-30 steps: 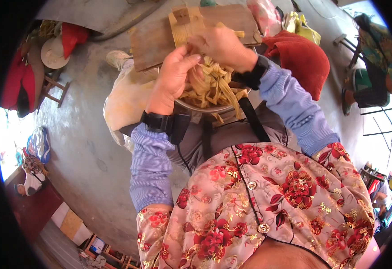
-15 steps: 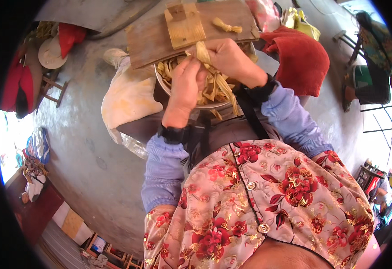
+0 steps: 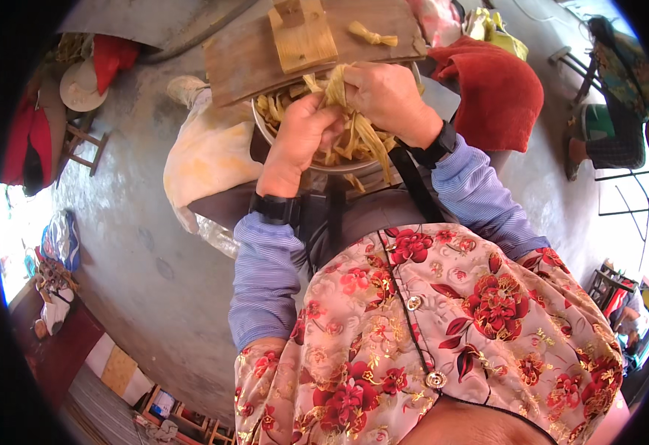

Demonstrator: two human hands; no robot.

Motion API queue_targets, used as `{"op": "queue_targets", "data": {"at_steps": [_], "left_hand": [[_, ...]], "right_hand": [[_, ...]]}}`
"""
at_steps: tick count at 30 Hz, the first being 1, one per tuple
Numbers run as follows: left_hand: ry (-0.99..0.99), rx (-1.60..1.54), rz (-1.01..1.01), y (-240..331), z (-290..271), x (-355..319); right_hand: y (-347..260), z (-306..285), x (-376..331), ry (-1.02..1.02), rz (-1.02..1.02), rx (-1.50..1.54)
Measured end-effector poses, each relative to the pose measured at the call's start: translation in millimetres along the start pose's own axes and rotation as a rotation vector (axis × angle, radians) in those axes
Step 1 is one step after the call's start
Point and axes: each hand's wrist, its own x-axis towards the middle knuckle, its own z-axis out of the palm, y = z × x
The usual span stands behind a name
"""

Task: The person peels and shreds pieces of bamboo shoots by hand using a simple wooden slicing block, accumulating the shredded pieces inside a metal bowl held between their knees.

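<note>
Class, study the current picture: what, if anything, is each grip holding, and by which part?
The left grip and right grip hold a yellowish strip around its bunched upper part; the exact contact points are hidden.

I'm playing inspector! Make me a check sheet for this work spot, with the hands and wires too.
Surface: brown board over the far side of the bowl, with a wooden block on it
Job's things: yellowish strips in the bowl; one knotted-looking strip on the board
Clutter: red cloth, yellow bundle
Hands: left hand and right hand both grip a held strip
Cables: dark hose or cable, upper left
Surroundings: grey floor, wooden stool, another person at right
</note>
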Motion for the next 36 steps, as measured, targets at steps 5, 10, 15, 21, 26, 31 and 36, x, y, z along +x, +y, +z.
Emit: {"op": "queue_targets", "data": {"at_steps": [5, 10, 15, 21, 26, 31, 36], "left_hand": [[0.647, 1.638, 0.840, 1, 29, -8], [0.698, 1.489, 1.152, -19, 19, -5], [0.482, 1.080, 0.959, -28, 16, -5], [0.333, 1.038, 0.706, -2, 19, -17], [0.576, 1.260, 0.462, 6, 30, -4], [0.529, 0.820, 0.299, 3, 23, 7], [0.401, 0.192, 0.425, -10, 55, -11]], "right_hand": [[6, 11, -10, -0.177, 0.324, 0.155], [-7, 5, -9, -0.519, 0.913, 0.993], [0, 4, -18, -0.549, 1.178, 1.611], [-10, 12, -12, -0.354, 0.580, 0.840], [-4, 20, -8, 0.055, -0.037, 0.271], [-14, 11, -11, 0.105, 0.068, 0.397], [-20, -4, 3, 0.076, 0.391, 0.701]]}}
